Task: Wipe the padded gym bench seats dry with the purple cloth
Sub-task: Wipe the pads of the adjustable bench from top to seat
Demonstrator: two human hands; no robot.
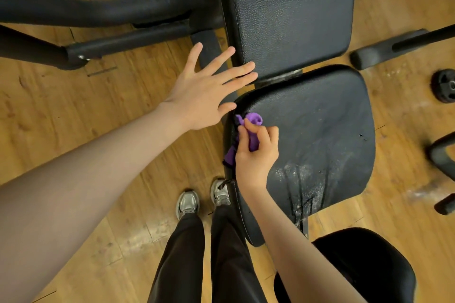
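While right hand grips purple cloth, partly hidden | left hand spread, empty | seat

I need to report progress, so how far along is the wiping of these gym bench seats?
Early to midway, at a guess. The right hand grips the purple cloth at the near seat pad's left edge, while the left hand is spread open with fingertips at the back pad. Pale wet-looking streaks remain on the near pad's front. The back pad shows no obvious droplets, though I can't confirm it was wiped.
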